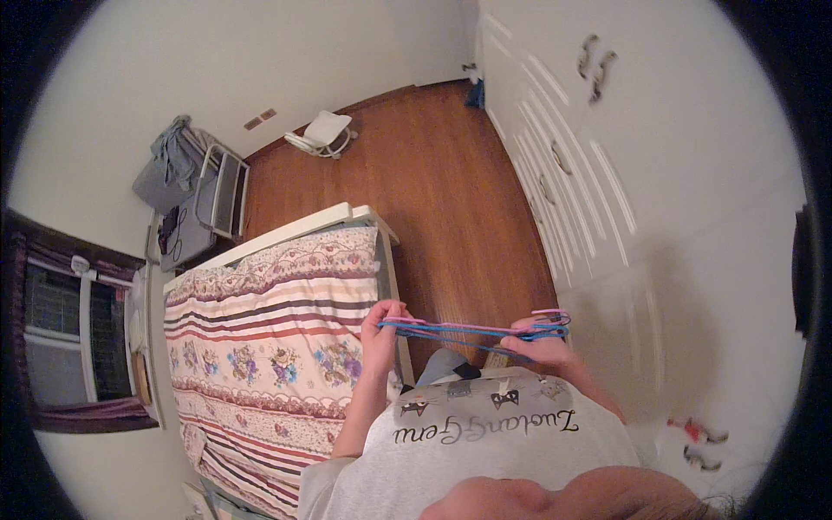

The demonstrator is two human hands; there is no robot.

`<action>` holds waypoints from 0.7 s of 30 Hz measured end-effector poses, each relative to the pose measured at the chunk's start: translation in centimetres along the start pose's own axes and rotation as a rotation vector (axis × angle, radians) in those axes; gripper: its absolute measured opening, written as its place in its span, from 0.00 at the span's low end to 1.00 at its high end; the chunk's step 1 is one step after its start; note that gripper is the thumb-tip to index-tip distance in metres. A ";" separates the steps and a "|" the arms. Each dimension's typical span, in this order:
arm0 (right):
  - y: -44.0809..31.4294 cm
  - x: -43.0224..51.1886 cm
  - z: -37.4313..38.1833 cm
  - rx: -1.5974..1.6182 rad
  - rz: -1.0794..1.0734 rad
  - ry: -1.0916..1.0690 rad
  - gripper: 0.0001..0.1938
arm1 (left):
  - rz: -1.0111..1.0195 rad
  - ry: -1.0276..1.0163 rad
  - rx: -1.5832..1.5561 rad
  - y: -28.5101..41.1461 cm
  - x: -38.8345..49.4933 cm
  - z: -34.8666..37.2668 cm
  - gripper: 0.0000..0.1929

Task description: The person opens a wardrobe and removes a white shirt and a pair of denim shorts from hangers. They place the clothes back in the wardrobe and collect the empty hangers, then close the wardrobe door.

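A bundle of thin clothes hangers (pixel 465 328), pink and blue, stretches level between my hands in front of my shirt. My left hand (pixel 383 322) grips one end of it, beside the edge of the bed. The other end is in my right hand (pixel 536 341), where a pink hook-like bend and a dark curved wire stick out past the fingers. The blue hangers lie close together under the pink one, so their number cannot be told.
To the left is a bed (pixel 260 338) with a striped, flowered cover and a pale frame. White wardrobe doors (pixel 604 162) with curved handles line the right side. A white chair (pixel 325 130) stands on the wooden floor (pixel 448 188) by the far wall, near a grey desk (pixel 188 240).
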State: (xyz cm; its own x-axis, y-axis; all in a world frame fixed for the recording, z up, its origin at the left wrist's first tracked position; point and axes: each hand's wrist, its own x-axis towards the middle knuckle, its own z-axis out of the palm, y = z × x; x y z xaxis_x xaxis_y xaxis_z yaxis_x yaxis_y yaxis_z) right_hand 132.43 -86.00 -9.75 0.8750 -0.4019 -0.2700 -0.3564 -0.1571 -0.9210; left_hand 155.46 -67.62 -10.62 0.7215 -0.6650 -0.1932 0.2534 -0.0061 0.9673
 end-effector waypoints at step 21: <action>-7.2 41.5 -7.1 0.043 0.038 0.159 0.10 | -0.027 0.190 0.168 7.4 38.4 -15.6 0.07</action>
State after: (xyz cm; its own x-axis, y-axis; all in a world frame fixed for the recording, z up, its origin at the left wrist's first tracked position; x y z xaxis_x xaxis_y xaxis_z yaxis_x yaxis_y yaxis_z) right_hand 169.01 -107.94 -12.29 0.7971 -0.5449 -0.2602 -0.3708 -0.1015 -0.9231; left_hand 195.09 -81.52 -13.42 0.8280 -0.5110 -0.2310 0.1746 -0.1565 0.9721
